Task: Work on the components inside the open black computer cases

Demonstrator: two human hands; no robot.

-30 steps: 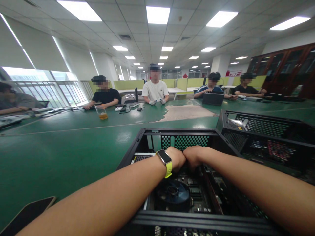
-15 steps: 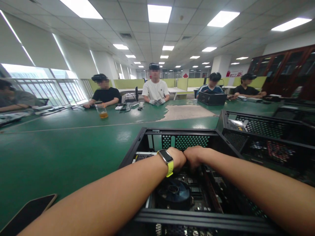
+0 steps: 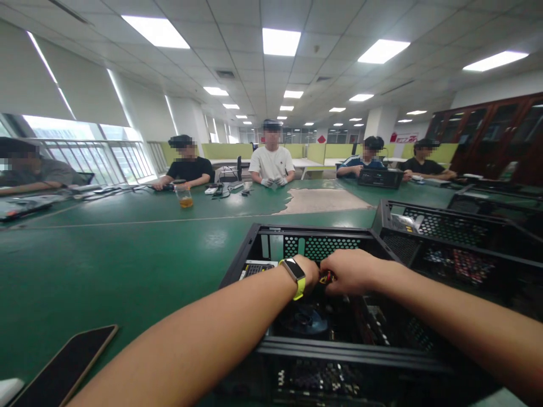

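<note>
Both hands are inside an open black computer case [image 3: 348, 351] on the table. My right hand [image 3: 348, 272] pinches a bundle of red and yellow cables [image 3: 327, 277] between thumb and fingers. Right beside it, my left hand [image 3: 310, 273] is curled closed, with a watch on a yellow-green strap at its wrist; its fingertips are hidden. Below the hands sits a round CPU cooler fan [image 3: 303, 320], partly in shadow. Under my left forearm shows part of the power supply [image 3: 257, 267]. An upright card [image 3: 377, 325] stands to the right of the fan.
Another open case [image 3: 418, 240] stands close on the right. A phone [image 3: 70, 364] lies at the lower left of the green table [image 3: 161, 254]. Farther off stands a cup with amber liquid [image 3: 185, 199]. Several people sit across the table with devices and cables before them.
My right hand has turned and lifted slightly, and the coloured cables now show between the hands. My left hand stays close beside it. The view has tilted up a little.
</note>
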